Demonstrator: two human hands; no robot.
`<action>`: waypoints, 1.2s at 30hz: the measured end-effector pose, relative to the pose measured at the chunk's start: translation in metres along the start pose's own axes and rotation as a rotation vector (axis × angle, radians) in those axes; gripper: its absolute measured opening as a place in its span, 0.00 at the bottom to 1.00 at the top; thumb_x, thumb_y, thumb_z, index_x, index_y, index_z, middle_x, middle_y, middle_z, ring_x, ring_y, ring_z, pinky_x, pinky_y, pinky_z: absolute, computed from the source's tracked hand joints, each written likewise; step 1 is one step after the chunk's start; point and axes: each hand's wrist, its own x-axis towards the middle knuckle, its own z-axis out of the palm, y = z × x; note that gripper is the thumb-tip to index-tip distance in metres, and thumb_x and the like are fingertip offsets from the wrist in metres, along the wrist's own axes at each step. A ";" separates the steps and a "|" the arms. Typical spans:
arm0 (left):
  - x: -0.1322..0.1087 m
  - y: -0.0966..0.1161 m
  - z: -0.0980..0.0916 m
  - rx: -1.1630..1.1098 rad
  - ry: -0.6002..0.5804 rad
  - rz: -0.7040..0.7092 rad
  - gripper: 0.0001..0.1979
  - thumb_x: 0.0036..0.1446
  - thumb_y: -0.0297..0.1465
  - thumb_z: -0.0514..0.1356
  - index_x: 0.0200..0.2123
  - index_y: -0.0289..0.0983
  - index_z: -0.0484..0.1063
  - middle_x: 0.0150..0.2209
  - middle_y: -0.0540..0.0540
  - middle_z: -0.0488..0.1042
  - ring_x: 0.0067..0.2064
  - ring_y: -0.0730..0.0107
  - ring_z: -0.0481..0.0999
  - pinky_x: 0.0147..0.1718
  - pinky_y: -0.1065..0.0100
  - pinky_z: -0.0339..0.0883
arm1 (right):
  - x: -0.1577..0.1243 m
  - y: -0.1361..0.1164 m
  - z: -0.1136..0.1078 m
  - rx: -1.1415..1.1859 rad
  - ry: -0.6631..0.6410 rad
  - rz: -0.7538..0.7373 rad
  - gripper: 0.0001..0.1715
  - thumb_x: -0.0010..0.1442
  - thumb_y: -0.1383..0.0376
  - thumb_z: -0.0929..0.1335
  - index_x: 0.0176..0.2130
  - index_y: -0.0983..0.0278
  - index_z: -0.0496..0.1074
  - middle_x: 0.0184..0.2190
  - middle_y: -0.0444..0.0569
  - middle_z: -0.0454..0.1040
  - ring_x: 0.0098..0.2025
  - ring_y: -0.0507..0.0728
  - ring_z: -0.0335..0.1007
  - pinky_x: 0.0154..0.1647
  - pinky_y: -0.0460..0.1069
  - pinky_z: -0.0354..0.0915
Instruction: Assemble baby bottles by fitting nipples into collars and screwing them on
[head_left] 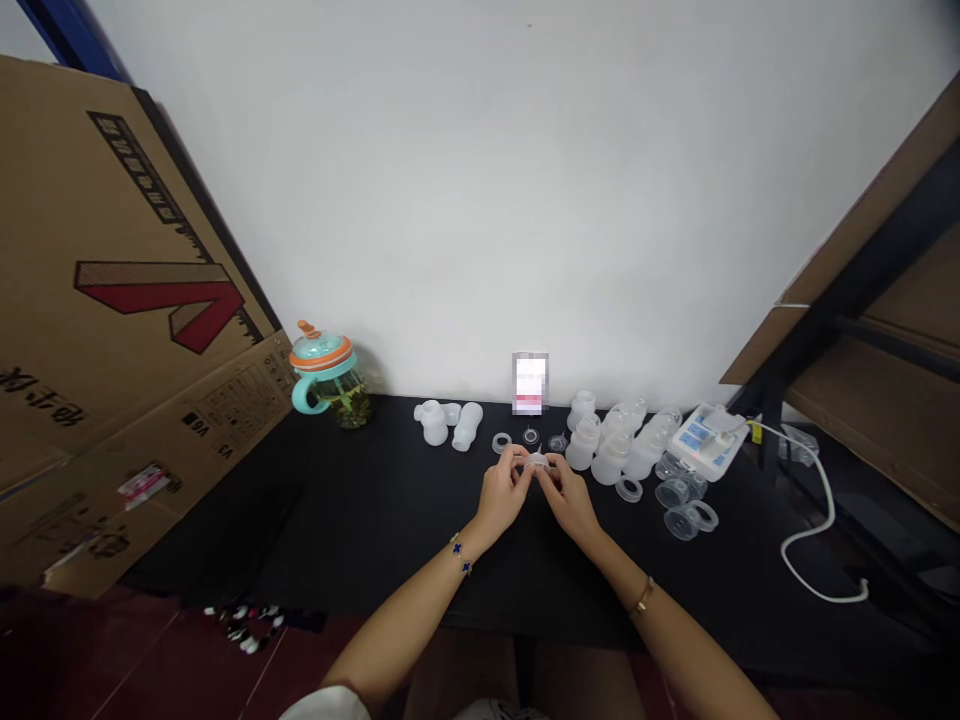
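Well in from the table's (pixel 360 520) near edge, the left hand (pixel 504 492) and right hand (pixel 568 492) each have a fingertip grip pinching one side of a small whitish ring cap (pixel 537 461). Just beyond lies a loose ring (pixel 496 445). Frosted bottles (pixel 612 457) stand rightward, toward the far edge; a lidded jug (pixel 327 376) occupies the far left corner.

There are two hands (pixel 501 497), one held ring (pixel 536 460), one jug (pixel 347 404), one power strip (pixel 705 442) and at least four bottles (pixel 610 460).
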 end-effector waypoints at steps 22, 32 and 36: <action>0.001 0.001 0.000 0.055 -0.008 -0.028 0.07 0.64 0.37 0.56 0.42 0.42 0.68 0.32 0.52 0.78 0.25 0.71 0.71 0.28 0.71 0.59 | -0.002 0.002 0.004 0.000 0.016 0.015 0.17 0.67 0.50 0.61 0.42 0.59 0.68 0.23 0.40 0.68 0.23 0.54 0.63 0.24 0.46 0.53; 0.000 0.002 -0.001 0.041 -0.003 -0.018 0.04 0.64 0.34 0.55 0.42 0.42 0.68 0.32 0.52 0.79 0.27 0.69 0.74 0.29 0.70 0.61 | -0.002 0.004 0.006 0.022 0.001 0.034 0.16 0.67 0.50 0.61 0.41 0.59 0.67 0.23 0.40 0.69 0.23 0.54 0.64 0.24 0.46 0.52; 0.000 0.004 -0.001 0.047 -0.004 -0.025 0.05 0.64 0.34 0.55 0.42 0.42 0.68 0.29 0.52 0.78 0.28 0.67 0.76 0.29 0.70 0.61 | -0.002 0.005 0.007 0.030 0.004 0.023 0.16 0.67 0.51 0.61 0.41 0.59 0.68 0.23 0.40 0.71 0.22 0.54 0.64 0.24 0.46 0.53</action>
